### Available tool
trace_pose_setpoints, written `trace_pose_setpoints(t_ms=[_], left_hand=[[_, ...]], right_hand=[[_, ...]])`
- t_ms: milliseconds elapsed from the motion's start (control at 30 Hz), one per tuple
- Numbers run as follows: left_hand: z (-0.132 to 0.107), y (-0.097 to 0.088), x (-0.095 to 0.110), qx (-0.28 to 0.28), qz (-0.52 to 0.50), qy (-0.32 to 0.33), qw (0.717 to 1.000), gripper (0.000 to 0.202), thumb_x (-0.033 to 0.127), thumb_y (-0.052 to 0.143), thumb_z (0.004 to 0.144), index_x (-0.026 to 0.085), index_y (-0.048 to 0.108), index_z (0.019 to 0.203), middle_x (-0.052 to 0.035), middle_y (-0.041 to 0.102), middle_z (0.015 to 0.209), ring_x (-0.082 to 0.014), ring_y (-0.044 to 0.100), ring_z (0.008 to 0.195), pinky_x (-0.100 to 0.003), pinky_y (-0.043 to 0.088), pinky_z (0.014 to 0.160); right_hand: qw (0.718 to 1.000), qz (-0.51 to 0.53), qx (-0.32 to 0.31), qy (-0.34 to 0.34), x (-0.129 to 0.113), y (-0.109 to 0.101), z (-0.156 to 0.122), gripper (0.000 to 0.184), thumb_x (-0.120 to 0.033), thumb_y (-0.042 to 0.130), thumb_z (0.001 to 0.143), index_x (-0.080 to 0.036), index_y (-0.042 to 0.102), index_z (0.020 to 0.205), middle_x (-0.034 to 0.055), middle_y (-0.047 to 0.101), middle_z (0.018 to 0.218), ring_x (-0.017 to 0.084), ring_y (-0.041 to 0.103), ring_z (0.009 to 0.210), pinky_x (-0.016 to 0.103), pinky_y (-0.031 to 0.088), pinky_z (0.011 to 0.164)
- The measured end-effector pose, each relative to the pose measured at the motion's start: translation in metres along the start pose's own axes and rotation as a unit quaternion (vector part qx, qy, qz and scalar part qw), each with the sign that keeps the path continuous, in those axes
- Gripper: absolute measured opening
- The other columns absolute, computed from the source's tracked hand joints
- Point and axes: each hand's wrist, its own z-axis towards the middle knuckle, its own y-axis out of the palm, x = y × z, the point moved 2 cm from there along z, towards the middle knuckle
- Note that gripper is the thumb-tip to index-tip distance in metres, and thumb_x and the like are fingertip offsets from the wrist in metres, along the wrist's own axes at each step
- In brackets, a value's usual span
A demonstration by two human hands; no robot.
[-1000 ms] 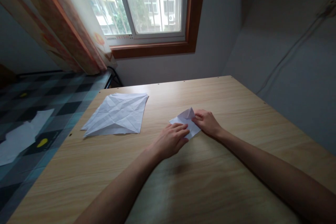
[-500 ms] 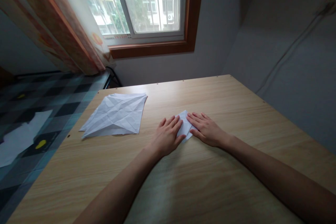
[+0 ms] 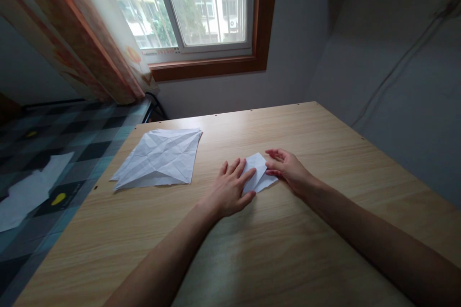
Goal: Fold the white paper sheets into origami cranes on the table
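Note:
A small folded sheet of white paper (image 3: 256,172) lies on the wooden table between my hands. My left hand (image 3: 230,187) rests flat over its left side with the fingers spread, pressing it down. At the paper's right edge, my right hand (image 3: 286,168) has bent fingers, with the thumb and a fingertip closed on a flap. The lower right corner of the paper reaches out under that hand. Part of the sheet is hidden beneath my left fingers.
Several creased white sheets (image 3: 162,158) lie in a stack on the table's left. The wooden table (image 3: 288,249) ends at a wall below a window (image 3: 209,5). Left of it is a checked cloth (image 3: 21,139) bearing a torn white paper (image 3: 29,192).
My right hand has lifted off its flat press and moved slightly right, fingers now bent at the paper's edge. More of the paper shows. My left hand stays nearly in place.

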Motion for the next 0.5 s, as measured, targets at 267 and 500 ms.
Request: trace_pose_setpoints(t_ms=[267, 500], left_hand=[[-0.0014, -0.0019, 0.0020, 0.030, -0.003, 0.019, 0.999, 0.050, 0.047, 0.051, 0.091, 0.024, 0.052, 0.135, -0.0130, 0.045, 0.148, -0.0351, 0.036, 0.139, -0.059, 0.025, 0.114], [0.0002, 0.0000, 0.0016, 0.053, -0.012, 0.049, 0.997, 0.036, 0.033, 0.047, 0.095, 0.023, 0.057, 0.128, -0.0116, 0.052, 0.141, -0.0305, 0.043, 0.134, -0.051, 0.033, 0.113]], right_hand=[[0.995, -0.096, 0.023, -0.026, 0.0001, 0.0017, -0.0017, 0.038, -0.017, 0.065, 0.063, -0.020, 0.056, 0.100, -0.0036, 0.056, 0.072, 0.010, 0.051, 0.050, 0.022, 0.041, 0.044], [0.998, -0.014, -0.001, -0.064, -0.0059, 0.0041, 0.0027, 0.042, -0.024, 0.073, 0.062, -0.022, 0.059, 0.101, 0.0068, 0.059, 0.118, 0.024, 0.059, 0.111, 0.038, 0.051, 0.091]])
